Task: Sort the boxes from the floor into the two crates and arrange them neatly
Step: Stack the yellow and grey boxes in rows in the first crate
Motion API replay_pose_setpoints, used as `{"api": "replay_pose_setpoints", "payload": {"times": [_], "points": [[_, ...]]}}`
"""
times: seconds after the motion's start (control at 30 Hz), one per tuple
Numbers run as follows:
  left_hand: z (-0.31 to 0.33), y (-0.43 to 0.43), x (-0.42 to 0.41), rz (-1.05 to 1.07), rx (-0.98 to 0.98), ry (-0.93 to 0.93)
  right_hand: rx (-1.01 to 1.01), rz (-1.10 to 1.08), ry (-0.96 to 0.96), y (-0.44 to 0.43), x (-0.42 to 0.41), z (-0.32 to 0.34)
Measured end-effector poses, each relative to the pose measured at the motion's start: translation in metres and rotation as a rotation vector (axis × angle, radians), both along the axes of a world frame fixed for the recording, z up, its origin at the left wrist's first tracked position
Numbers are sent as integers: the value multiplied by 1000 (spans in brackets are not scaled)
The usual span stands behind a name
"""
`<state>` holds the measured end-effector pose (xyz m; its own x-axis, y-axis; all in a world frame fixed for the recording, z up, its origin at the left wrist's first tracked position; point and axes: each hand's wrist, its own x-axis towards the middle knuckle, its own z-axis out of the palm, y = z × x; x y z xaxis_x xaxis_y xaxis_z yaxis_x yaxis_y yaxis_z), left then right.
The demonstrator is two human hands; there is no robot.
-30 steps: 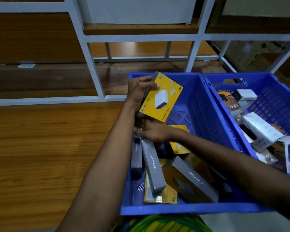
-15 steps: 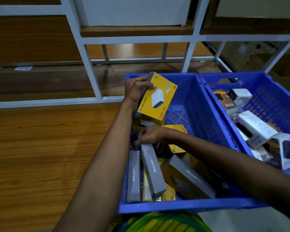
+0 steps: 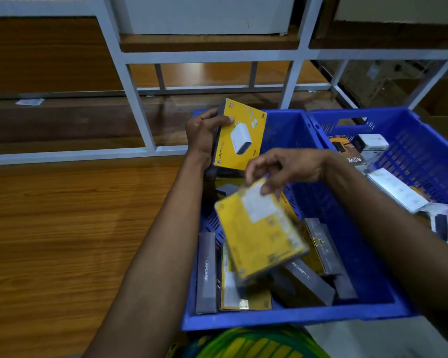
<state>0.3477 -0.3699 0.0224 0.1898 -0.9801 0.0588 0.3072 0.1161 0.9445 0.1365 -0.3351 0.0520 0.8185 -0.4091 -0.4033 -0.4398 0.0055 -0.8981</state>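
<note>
My left hand (image 3: 204, 135) grips a yellow charger box (image 3: 239, 136) upright by its grey spine, over the far left corner of the near blue crate (image 3: 295, 320). My right hand (image 3: 285, 169) pinches the top edge of a second yellow box (image 3: 259, 228), blurred and tilted, hanging back side up above the crate's middle. Several grey and yellow boxes (image 3: 206, 272) lie in the crate below it. The right blue crate (image 3: 424, 140) holds several white and black boxes (image 3: 396, 188).
A white metal shelf frame (image 3: 140, 120) stands behind the crates on the wooden floor (image 3: 75, 228). A brown cardboard box (image 3: 442, 99) sits at the far right. My green and yellow clothing (image 3: 256, 343) shows below the near crate's rim.
My right hand has risen out of the crate with a yellow box pinched in its fingers. The left hand has kept its own box in about the same place.
</note>
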Motion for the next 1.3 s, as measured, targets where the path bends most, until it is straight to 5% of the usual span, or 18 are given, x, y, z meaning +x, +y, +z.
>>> {"api": "replay_pose_setpoints", "payload": {"times": [0.13, 0.3, 0.5, 0.63, 0.8, 0.9, 1.0, 1.07, 1.23, 1.3], "points": [[0, -3, 1, 76, 2, 81, -13, -435, -182, -27, -43, 6], [-4, -7, 2, 80, -5, 5, -543, -776, 30, -46, -66, -5], [-5, -3, -1, 28, -25, -120, -1064, -548, 429, -37, -31, -29], [-9, -7, 3, 88, -1, -100, -1346, -487, 870, -14, 0, -11], [-7, -4, 1, 22, -21, -142, -865, 177, 371, 56, 61, -11], [-5, 2, 2, -87, -32, -130, -946, 342, 193, 80, 94, -52], [6, 7, 6, -221, -56, -204, -1011, 376, 235, 77, 89, -56], [22, 11, 5, -345, -57, -361, -918, 408, 258, 74, 78, -56], [52, 31, -13, -424, -48, -1347, -1001, 418, 344, 87, 79, -72], [43, 37, -24, -473, -7, -1563, -1086, 414, 341, 89, 83, -71]]}}
